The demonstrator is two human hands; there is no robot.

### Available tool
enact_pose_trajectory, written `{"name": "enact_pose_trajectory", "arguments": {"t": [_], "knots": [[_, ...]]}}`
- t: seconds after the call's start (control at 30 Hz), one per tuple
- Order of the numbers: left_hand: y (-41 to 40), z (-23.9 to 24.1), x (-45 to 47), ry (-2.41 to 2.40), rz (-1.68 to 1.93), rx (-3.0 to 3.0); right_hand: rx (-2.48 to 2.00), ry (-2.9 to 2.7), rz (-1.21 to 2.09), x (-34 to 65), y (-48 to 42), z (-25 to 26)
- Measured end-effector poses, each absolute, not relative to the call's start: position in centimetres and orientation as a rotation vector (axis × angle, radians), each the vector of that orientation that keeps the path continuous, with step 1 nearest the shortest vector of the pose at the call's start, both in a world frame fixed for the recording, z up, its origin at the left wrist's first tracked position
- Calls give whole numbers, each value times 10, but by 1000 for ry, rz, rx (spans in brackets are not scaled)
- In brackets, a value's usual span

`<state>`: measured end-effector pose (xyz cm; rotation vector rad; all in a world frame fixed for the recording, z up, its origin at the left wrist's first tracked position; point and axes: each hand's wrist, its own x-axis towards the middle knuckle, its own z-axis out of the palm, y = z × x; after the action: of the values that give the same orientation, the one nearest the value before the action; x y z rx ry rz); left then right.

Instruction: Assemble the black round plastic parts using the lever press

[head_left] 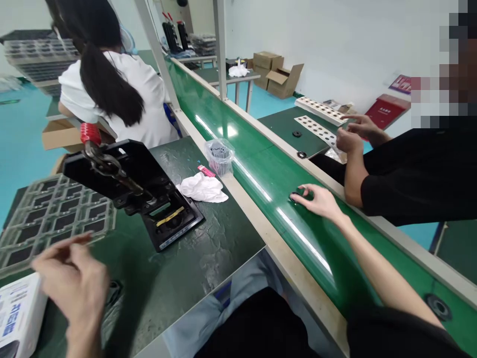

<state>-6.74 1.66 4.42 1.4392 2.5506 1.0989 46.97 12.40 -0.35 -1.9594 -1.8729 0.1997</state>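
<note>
My right hand (322, 203) reaches over the green conveyor belt (257, 169) and pinches a small black round part (295, 197) between thumb and fingertips. My left hand (76, 273), slightly blurred, hovers over the left side of the table with its fingers loosely apart and nothing visible in them. It is nearest to a clear compartment tray (112, 219) of dark flat pieces and a white box (22, 303) with blue print. Beside my left wrist lies a dark ring-shaped part (114, 292), partly hidden. A black toggle-clamp fixture (179, 226) with a red handle stands mid-table, its upper plate raised.
A white cloth (204, 188), a pink packet (206, 171) and a clear bag-lined tub (219, 156) are beside the fixture. Another black ring (438, 307) lies on the belt. Across it, a co-worker's hands (354, 136) handle a white strip (316, 130). Another person (119, 94) sits ahead.
</note>
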Motion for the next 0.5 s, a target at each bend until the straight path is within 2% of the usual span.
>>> {"name": "enact_pose_trajectory", "arguments": {"t": [0.1, 0.27, 0.33, 0.5], "knots": [[-3, 34, -17, 2386, 1274, 1404, -1894, -1878, 153, 464, 95, -15], [-25, 16, 22, 2056, 1184, 1788, -1773, -1975, 92, 436, 91, -4], [-34, 9, 28, 1917, 1169, 1835, -1569, -2096, 101, 406, 87, 3], [-48, -4, 39, 1680, 1046, 1940, -817, -2540, 420, 308, 62, 5]]}}
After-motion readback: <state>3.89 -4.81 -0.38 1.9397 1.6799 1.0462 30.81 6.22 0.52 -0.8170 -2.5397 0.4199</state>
